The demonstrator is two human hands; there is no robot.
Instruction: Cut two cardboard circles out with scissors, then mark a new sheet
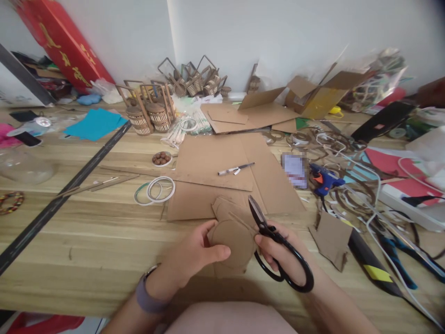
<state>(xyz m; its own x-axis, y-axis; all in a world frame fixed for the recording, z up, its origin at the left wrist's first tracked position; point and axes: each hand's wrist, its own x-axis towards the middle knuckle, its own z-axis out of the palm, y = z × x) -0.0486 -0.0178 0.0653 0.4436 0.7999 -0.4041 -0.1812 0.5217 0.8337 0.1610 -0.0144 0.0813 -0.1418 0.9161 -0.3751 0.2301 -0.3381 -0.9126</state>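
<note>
My left hand (198,250) grips a round piece of cardboard (234,243) near the table's front edge, its thumb lying across the top face. Black-handled scissors (262,218) are in my right hand (283,255), blades pointing up and away, apart from the disc's face. The fingertips of that hand come up to the disc's right edge; whether they pinch it I cannot tell. Just behind the disc lies an irregular cardboard scrap (225,206). Farther off, a pen (236,169) rests on a large cardboard sheet (208,155).
White rings (161,189) and a bowl of brown balls (162,158) sit left of the sheet. At right are a blue glue gun (325,178), pliers (399,255), cables and a cardboard offcut (330,239). Small woven baskets (160,116) stand at the back.
</note>
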